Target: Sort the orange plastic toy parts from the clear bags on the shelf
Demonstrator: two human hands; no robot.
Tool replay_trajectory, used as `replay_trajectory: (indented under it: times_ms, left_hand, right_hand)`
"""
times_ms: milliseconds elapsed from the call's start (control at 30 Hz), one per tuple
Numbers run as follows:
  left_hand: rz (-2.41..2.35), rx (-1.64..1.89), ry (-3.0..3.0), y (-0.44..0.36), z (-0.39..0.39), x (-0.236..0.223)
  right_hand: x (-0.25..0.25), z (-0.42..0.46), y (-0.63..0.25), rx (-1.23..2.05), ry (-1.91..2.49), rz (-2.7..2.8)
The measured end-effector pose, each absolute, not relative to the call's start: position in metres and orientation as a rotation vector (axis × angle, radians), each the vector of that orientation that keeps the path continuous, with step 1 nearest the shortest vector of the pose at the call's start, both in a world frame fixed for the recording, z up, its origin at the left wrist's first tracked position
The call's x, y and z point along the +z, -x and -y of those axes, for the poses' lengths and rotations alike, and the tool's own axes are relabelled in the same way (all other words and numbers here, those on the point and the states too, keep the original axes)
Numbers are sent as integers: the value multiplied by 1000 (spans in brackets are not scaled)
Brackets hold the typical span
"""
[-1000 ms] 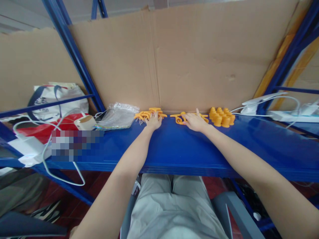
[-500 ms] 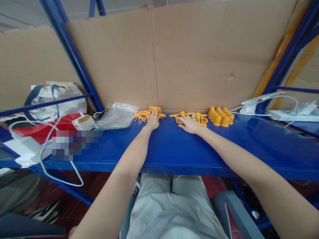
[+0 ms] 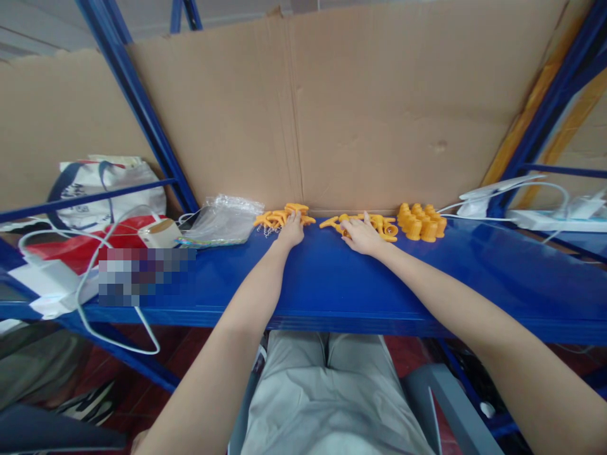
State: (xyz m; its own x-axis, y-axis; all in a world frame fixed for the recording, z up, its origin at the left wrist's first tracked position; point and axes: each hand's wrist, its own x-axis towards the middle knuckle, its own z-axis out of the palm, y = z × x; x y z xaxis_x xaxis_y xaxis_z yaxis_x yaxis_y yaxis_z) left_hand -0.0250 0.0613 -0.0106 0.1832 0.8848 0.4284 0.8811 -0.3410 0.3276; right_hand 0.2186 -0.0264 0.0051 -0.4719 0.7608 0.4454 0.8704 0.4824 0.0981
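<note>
My left hand [image 3: 291, 231] lies over a small pile of orange plastic pieces with short metal chains [image 3: 270, 221], its fingers stretched forward on them. Just beyond the fingertips sits an orange T-shaped piece [image 3: 296, 207]. To the right, my right hand [image 3: 363, 236] rests with spread fingers on a second group of orange pieces [image 3: 386, 229], some with round openings. One of these, a bar-like piece [image 3: 328, 223], sticks out left of the fingers. Both palms face down, so the undersides of the fingers are hidden. Beside this group stand several orange cone-shaped caps [image 3: 420, 222] in a tight cluster.
The blue shelf [image 3: 322, 284] runs across, backed by a cardboard sheet [image 3: 379, 114]. On the left are clear plastic bags [image 3: 220, 218], a red bag [image 3: 128, 234], a white charger [image 3: 160, 234] and looped cables. A white power strip [image 3: 545, 220] lies far right.
My right hand has shifted slightly right and its fingers have drawn in. The bar-like orange piece beside it has turned a little. My left hand is almost still.
</note>
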Motion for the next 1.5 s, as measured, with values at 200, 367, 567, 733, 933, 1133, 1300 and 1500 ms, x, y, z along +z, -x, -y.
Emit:
replay_trajectory:
  times_ms: [200, 367, 567, 733, 933, 1133, 1300, 1500]
  left_hand:
    - [-1864, 831, -2383, 21, -51, -8]
    - [-1962, 865, -2375, 16, -34, 3]
    - [-1594, 1050, -2848, -2, -6, 28]
    - [-1372, 821, -3073, -23, 3, 28]
    - [-1444, 764, -3069, -21, -1, 27]
    - [-1379, 823, -3058, -20, -1, 27]
    - [-1387, 765, -3077, -24, -2, 25]
    - [-1214, 825, -3189, -30, 2, 28]
  right_hand:
    - [11, 27, -219, -557, 1383, 2331]
    - [16, 26, -223, -621, 1356, 2301]
    - [16, 18, -231, -655, 1230, 2308]
    - [17, 15, -234, -619, 1086, 2394]
    - [18, 17, -236, -594, 1086, 2419]
    - [19, 17, -237, -614, 1111, 2404]
    - [18, 17, -237, -621, 1148, 2374]
    - [16, 20, -234, -603, 1147, 2324]
